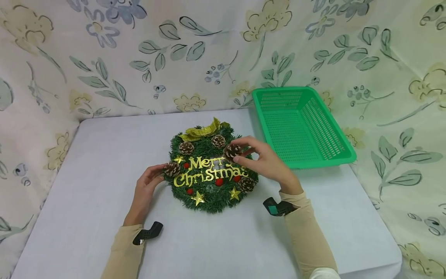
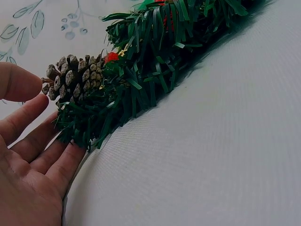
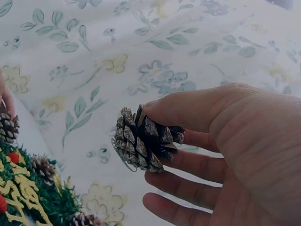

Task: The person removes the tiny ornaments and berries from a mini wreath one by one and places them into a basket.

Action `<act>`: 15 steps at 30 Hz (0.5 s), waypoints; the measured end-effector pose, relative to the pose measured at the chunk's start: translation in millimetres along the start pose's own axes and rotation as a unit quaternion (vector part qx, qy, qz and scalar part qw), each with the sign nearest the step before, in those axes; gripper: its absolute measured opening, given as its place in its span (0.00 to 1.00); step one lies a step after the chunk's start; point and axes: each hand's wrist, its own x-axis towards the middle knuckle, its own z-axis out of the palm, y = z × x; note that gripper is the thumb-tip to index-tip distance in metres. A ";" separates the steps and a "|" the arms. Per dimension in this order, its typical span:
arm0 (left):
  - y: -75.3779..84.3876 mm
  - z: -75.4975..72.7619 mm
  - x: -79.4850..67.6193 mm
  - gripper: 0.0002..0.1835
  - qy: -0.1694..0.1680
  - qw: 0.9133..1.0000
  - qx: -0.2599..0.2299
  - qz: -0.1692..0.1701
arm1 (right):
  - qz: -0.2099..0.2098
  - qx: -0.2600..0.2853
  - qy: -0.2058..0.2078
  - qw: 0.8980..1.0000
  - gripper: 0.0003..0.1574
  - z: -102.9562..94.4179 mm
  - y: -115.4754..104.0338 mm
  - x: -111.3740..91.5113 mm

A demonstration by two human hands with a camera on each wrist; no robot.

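A green Christmas wreath [image 1: 213, 207] lies on the table, with gold "Merry Christmas" lettering, gold stars, red balls, a gold ribbon bow and several pine cones. My right hand [image 1: 259, 161] holds a loose-looking pine cone [image 3: 141, 141] between thumb and fingers, above the wreath's right side. At the left edge, my left hand [image 1: 148, 186] rests against the wreath, its fingers nearly straight. Its thumb and index fingertips are close to a pine cone [image 2: 75, 77] on that edge; whether they press it I cannot tell. The other fingertips touch the green tinsel.
A green plastic basket [image 1: 266, 130] stands at the table's back right, just beyond my right hand. White cloth covers the table [image 1: 104, 155]. Floral fabric [image 1: 209, 58] hangs behind and at both sides. Each wrist wears a black camera mount [image 1: 278, 207].
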 end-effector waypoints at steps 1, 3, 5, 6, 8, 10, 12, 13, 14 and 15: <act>-0.1 -0.1 -0.3 0.19 0.000 1.000 0.000 0.000 | -0.002 0.000 0.002 1.000 0.27 -1.1 0.3 -0.2; 0.5 -0.2 -1.0 0.19 0.000 1.000 0.000 -0.002 | 0.001 -0.001 0.008 1.000 0.28 -3.1 1.0 -0.8; 1.4 0.0 -1.4 0.20 0.000 1.000 0.003 -0.004 | 0.006 -0.001 0.016 1.000 0.28 -5.3 0.5 -1.7; 1.8 0.2 -1.5 0.20 0.001 1.000 0.004 -0.005 | 0.010 -0.002 0.020 1.000 0.28 -6.4 -0.1 -2.3; 3.0 0.9 -1.3 0.19 0.005 1.000 -0.001 -0.009 | 0.015 -0.002 0.027 1.000 0.28 -8.2 -1.2 -3.4; 3.9 1.4 -1.3 0.20 0.006 1.000 0.000 -0.011 | 0.018 -0.003 0.033 0.999 0.28 -9.9 -2.7 -4.6; 4.6 1.8 -1.4 0.20 0.007 1.000 -0.002 -0.011 | 0.020 -0.003 0.036 0.999 0.28 -11.2 -4.0 -5.5; 4.9 1.8 -1.5 0.20 0.006 1.000 -0.002 -0.011 | 0.019 -0.004 0.038 0.999 0.28 -11.7 -4.5 -5.9; 5.1 1.9 -1.6 0.20 0.006 1.000 -0.002 -0.011 | 0.020 -0.004 0.039 0.999 0.28 -12.3 -4.6 -6.2; 5.1 1.9 -1.7 0.20 0.005 1.000 0.000 -0.011 | 0.019 -0.004 0.041 0.999 0.28 -12.8 -4.9 -6.4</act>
